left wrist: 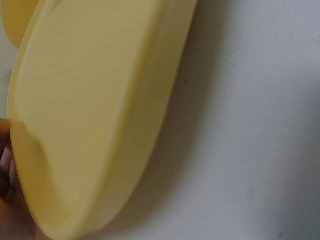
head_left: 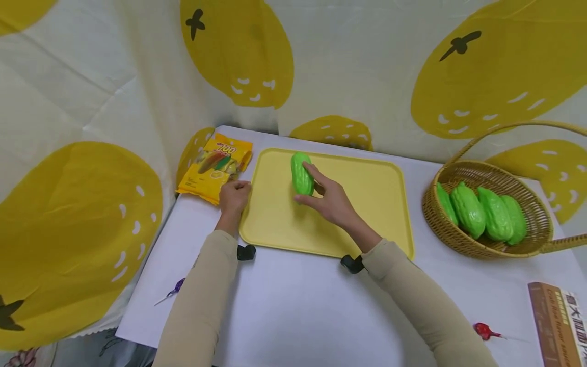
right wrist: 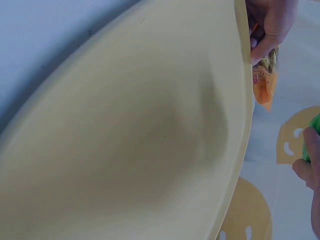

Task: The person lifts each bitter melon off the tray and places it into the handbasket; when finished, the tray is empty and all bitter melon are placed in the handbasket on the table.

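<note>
My right hand (head_left: pixel 334 200) holds a bright green, ridged bitter melon (head_left: pixel 301 174) between thumb and fingers, upright above the left half of a yellow tray (head_left: pixel 362 204). At the edge of the right wrist view, part of the same bitter melon (right wrist: pixel 313 137) shows past the fingers. With curled fingers, my left hand (head_left: pixel 235 198) grips the tray's left rim; in the left wrist view only some of its fingers (left wrist: pixel 7 162) show beside that rim. More green bitter melons (head_left: pixel 492 214) lie in a wicker basket (head_left: pixel 451 244) to the right.
A yellow candy bag (head_left: pixel 215 168) lies beyond my left hand. A purple lollipop (head_left: pixel 176 287) is near the left sleeve, a red lollipop (head_left: pixel 483 331) near the right one. At the lower right lies a brown box (head_left: pixel 557 323). A patterned curtain (head_left: pixel 348 61) hangs behind the table.
</note>
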{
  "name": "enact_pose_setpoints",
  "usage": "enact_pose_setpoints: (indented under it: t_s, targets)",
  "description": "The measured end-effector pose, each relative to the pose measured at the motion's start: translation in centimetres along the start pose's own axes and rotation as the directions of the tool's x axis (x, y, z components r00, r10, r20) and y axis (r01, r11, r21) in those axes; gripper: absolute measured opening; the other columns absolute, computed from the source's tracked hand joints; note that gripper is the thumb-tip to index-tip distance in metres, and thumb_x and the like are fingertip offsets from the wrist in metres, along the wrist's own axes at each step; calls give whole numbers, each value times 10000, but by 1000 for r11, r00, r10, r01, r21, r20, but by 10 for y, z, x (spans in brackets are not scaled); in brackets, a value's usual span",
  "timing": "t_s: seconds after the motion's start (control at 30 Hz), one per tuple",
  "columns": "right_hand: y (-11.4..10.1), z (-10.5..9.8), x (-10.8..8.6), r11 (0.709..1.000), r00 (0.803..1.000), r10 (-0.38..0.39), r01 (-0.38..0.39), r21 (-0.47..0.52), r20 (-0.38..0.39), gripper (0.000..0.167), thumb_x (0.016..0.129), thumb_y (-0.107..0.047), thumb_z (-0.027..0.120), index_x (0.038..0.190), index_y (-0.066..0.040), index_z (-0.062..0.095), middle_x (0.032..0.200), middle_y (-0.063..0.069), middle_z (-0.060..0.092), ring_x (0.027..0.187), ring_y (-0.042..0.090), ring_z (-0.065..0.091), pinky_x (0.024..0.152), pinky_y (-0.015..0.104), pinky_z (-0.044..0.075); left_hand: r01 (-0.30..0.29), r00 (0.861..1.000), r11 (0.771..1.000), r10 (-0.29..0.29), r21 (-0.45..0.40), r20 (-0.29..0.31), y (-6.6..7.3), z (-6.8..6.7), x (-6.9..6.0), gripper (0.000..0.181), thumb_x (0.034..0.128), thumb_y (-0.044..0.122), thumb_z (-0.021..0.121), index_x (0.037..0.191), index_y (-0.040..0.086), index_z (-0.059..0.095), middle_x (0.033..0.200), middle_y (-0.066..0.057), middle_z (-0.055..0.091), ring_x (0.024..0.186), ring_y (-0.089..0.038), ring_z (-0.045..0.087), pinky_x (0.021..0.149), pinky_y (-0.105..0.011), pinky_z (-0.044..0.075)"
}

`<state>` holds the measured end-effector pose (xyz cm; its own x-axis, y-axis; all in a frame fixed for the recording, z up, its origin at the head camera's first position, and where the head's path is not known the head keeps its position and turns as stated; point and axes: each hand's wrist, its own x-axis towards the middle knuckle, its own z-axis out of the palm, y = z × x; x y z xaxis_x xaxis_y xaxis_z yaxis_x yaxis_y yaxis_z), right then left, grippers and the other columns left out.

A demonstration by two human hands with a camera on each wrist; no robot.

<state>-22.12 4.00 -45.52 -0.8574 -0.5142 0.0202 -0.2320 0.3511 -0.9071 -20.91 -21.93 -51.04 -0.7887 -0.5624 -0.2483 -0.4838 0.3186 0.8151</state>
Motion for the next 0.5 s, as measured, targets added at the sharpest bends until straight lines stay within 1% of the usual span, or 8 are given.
enact_pose_setpoints:
  t_s: [0.1,0.27,0.5]
  targets:
    - [-1,-5,-6,1000,1000,5,-5,1,-2,857,901,-310,786,1601,-371,295,1721,37,154,1500,339,389,1134,471,450,6,1000,1000,-6,-9,6,0,0,0,259,989,235,640,1140,65,765,1199,-134,723,1100,-292,626,1022,-425,497]
    - [-2,-16,-15,1000,1000,14,-14,7,-24,859,900,-294,788,1599,-380,295,1719,10,150,1501,346,387,1087,470,490,-2,1000,1000,3,-15,13,0,1,1,263,991,236,636,1145,63,762,1202,-138,722,1101,-294,626,1021,-429,496]
    - [3,-32,-27,1000,997,28,-28,6,-69,861,906,-247,783,1605,-353,291,1715,30,159,1498,368,380,1060,461,507,-9,1000,1000,9,-5,10,-2,0,2,274,990,249,637,1152,67,762,1200,-130,728,1087,-292,628,1006,-426,500]
